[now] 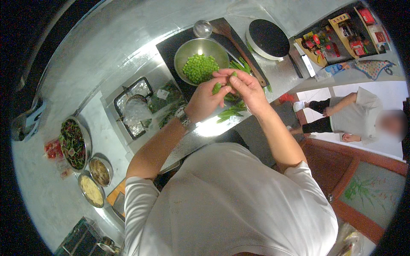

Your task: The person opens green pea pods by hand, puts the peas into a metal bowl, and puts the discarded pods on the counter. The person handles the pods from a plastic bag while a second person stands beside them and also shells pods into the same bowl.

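My left hand (207,97), with a metal-band watch at its wrist, has a green bean pod (217,88) between its thumb and fingers. Close beside it, my right hand (248,88) pinches a piece of green pod (234,74) between thumb and forefinger. Both hands are over the near right rim of a steel bowl (184,54), which holds shelled green beans (200,68). More green pods (231,112) lie on the counter below the hands, and others (241,65) lie right of the bowl.
A wooden spatula (238,48) and a glass lid or bowl (202,29) are beside the steel bowl on a black cooktop (169,48). A frying pan (269,39) stands further right, a gas burner (133,105) and filled bowls (91,188) left. Another person (349,115) stands at the right.
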### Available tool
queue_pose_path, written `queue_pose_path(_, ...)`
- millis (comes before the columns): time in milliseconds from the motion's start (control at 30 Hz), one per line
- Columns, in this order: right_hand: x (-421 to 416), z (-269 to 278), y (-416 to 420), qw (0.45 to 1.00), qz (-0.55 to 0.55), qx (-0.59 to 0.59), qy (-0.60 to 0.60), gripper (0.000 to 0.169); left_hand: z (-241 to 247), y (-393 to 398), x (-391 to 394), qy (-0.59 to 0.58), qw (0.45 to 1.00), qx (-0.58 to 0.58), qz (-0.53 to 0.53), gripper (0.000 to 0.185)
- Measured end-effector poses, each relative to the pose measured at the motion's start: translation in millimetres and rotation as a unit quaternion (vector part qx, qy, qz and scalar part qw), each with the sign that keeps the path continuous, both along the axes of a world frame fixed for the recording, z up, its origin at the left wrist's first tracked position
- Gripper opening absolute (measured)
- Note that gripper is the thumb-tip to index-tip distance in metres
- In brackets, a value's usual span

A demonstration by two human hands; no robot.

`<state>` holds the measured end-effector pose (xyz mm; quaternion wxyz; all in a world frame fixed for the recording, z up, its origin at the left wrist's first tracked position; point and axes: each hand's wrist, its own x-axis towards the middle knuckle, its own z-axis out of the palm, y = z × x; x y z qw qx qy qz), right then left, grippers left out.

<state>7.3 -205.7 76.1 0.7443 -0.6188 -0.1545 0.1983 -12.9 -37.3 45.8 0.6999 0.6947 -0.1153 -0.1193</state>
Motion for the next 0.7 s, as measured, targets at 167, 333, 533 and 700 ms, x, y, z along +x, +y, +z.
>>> queue_pose_path(167,-2,3,2,0.999,0.008,0.039,0.002,0.034,4,-2,-3,-0.031,0.999,0.031,0.012,0.019)
queue_pose_path(333,-7,1,7,0.999,-0.016,0.037,0.005,0.032,-3,-2,-5,-0.038,0.999,0.030,0.016,0.017)
queue_pose_path(533,-11,4,11,0.999,-0.037,0.006,-0.004,0.031,12,-2,-8,-0.008,0.999,0.030,0.035,0.019)
queue_pose_path(700,-2,-10,10,0.999,-0.027,-0.016,-0.011,0.037,12,5,-1,-0.004,1.000,0.030,0.006,0.022)
